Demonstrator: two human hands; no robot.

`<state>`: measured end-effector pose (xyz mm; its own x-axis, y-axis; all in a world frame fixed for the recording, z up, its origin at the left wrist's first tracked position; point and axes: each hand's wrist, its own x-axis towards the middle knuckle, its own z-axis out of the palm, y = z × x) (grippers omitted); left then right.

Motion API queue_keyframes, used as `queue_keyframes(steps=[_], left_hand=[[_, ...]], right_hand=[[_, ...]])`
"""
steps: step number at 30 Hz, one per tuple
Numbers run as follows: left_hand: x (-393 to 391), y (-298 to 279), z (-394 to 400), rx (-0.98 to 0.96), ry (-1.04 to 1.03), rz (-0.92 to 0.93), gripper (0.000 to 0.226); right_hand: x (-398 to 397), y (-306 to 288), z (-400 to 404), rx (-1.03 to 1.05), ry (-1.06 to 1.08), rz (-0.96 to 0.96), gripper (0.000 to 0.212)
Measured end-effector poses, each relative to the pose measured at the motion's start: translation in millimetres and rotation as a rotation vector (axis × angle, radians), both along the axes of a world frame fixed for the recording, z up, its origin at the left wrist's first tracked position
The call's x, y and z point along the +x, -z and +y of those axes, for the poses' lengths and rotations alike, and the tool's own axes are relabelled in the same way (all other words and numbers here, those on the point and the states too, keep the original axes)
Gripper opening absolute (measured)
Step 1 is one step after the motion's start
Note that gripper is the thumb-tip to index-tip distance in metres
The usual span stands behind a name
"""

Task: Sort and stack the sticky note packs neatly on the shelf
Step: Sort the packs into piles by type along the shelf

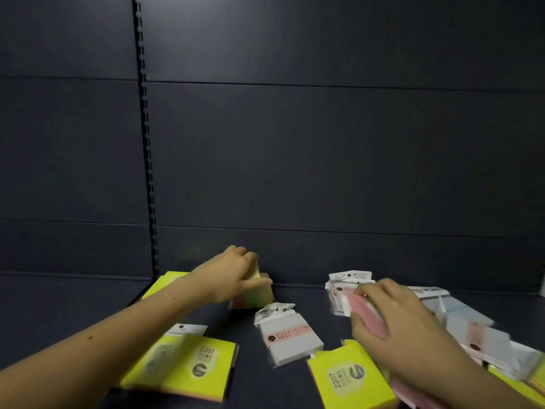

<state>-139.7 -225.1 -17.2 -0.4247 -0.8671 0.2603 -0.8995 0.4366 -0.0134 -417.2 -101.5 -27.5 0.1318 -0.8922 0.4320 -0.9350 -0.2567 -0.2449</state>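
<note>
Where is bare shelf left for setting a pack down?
Free: the far-left shelf beside the yellow pack, and the strip along the back wall between left hand and right hand. Crowded: the front right, packs overlapping.

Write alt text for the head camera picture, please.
Two bare hands sort sticky note packs on a dark shelf: the left hand grips a multicoloured pack near the back wall, and the right hand holds a pink pack. Yellow packs and white packs lie scattered around.

Shop: dark metal shelf (pixel 241 361), slotted upright (pixel 146 143), panelled back wall (pixel 324 157), packaged sticky note packs (pixel 287 335).
</note>
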Motion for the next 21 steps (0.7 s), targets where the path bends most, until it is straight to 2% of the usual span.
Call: queue_keyframes(steps=[2, 7, 10, 13, 16, 18, 21], left_hand=[[-1.4, 3.9, -12.9, 0.009, 0.013, -0.033, 0.116], [-12.3, 12.1, -31.6, 0.044, 0.051, -0.082, 0.109], [-19.1, 15.8, -40.8, 0.089, 0.065, -0.091, 0.106], [-24.9, 22.9, -47.1, 0.127, 0.053, -0.122, 0.086], [-27.5, 28.4, -49.8, 0.100, 0.045, -0.188, 0.077], [-26.7, 31.0, -51.1, 0.116, 0.030, -0.191, 0.077], [-24.9, 35.6, -52.6, 0.157, 0.017, -0.183, 0.075]], right_hand=[[7.3, -4.1, 2.7, 0.000, 0.035, 0.021, 0.031], [17.2, -7.6, 6.7, 0.002, 0.105, 0.028, 0.031], [14.0, -5.8, 5.4, 0.002, 0.103, 0.025, 0.040], [11.2, -6.2, 5.6, -0.004, 0.103, 0.013, 0.056], [8.8, -6.6, 6.1, -0.014, 0.110, -0.009, 0.060], [7.8, -6.1, 7.1, -0.013, 0.107, -0.014, 0.058], [6.2, -4.4, 9.3, 0.007, 0.103, -0.010, 0.041]])
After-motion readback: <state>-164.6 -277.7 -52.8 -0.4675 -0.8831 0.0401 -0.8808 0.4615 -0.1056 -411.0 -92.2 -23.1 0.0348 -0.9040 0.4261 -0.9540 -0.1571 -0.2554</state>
